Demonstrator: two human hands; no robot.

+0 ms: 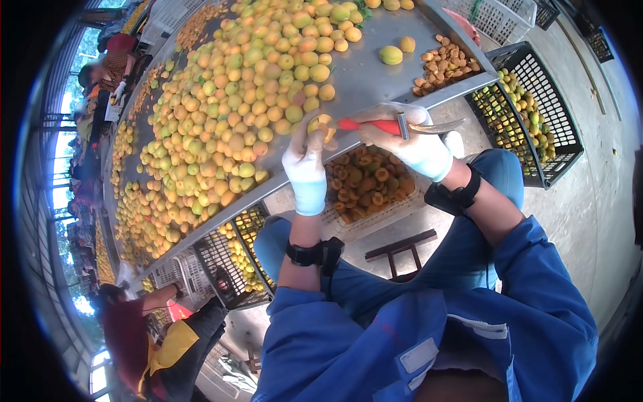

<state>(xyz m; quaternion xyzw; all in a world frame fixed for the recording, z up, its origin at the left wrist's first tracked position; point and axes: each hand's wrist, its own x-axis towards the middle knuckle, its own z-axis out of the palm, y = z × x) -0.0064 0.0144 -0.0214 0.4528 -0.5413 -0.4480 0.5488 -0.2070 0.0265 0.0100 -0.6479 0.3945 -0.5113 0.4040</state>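
Note:
My left hand [305,161], in a white glove, pinches an apricot [324,126] that looks cut open, over the near edge of a metal table. My right hand [418,151], also gloved, is closed round a red-handled tool [375,125] with a curved metal blade [439,126]. Its red end points at the apricot and its blade points away to the right. Below both hands, a pale crate [355,228] holds apricot halves [368,181]. A large heap of whole apricots [234,107] covers much of the table, left of my hands.
Brown apricot stones [445,65] lie piled in the table's right corner, near a green apricot [390,55]. Black crates of fruit stand on the floor at right [569,127] and below the table at left [221,268]. A co-worker [144,335] is at lower left.

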